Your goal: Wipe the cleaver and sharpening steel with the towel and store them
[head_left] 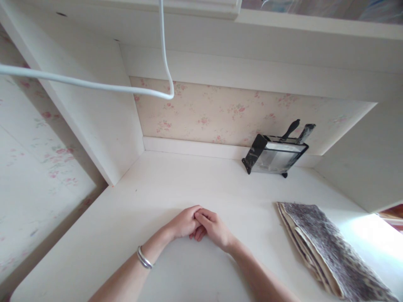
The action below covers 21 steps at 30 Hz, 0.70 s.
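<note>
My left hand [188, 222] and my right hand [214, 228] are clasped together just above or on the white desktop [185, 176]. Fingers of both hands are curled closed, and the right thumb lies across the left hand. No object shows between them. A silver bangle [144, 258] circles my left wrist. To the right of my hands lies a folded grey-brown patterned cloth [327, 243] with a beige edge. Farther back, against the wall, stands a black-framed knife holder [277, 157] with clear sides and two dark handles sticking up.
A white cable [94, 84] hangs across the upper left, close to the camera. White side panels [103, 96] and an overhead shelf [220, 40] enclose the desktop. Behind is floral wallpaper [201, 111]. Bright light falls on the right edge.
</note>
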Motion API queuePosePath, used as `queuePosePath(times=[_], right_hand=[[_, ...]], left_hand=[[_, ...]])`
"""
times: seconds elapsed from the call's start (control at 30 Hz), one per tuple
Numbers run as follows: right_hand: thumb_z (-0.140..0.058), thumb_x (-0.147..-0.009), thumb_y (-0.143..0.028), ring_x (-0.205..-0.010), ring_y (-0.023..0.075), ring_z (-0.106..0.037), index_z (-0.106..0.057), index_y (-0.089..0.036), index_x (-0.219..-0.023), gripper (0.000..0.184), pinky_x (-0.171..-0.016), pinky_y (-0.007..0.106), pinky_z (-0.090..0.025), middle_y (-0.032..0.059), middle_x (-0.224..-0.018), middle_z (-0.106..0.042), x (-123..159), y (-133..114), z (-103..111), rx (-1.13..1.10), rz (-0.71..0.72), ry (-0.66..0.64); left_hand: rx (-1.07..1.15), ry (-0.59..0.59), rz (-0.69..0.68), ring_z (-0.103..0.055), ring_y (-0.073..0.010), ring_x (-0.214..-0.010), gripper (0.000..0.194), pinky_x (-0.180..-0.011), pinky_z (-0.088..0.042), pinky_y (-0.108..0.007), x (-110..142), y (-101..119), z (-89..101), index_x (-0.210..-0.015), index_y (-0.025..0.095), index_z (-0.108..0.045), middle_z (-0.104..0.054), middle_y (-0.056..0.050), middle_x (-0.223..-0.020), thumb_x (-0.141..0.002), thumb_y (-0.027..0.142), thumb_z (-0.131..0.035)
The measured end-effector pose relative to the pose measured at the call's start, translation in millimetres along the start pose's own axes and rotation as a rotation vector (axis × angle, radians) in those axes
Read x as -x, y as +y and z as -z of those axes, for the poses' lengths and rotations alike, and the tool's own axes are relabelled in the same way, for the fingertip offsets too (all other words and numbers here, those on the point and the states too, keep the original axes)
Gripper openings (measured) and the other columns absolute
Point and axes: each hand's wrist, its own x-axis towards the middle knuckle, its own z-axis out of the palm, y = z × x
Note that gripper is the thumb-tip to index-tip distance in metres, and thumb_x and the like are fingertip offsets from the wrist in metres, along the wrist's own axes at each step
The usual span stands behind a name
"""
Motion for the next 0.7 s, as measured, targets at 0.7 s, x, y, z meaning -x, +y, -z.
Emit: queuePosePath(times=[0.7], right_hand=[[-0.046,-0.083,-0.058,-0.048,0.0133,-0.060,-0.053,-0.015,-0.083,0.044,-0.048,0.025,-0.049,0.0039,-0.059,-0.065,0.1,0.0,-0.1,-0.012,0.010,-0.002]], left_hand=[[0.003,-0.015,-0.005,-0.044,-0.0080,-0.037,0.019,-0.037,-0.029,-0.018,-0.8,-1.1,-0.2,-0.090,0.015,-0.054,-0.051,0.005,-0.046,-0.079,0.025,-0.042]])
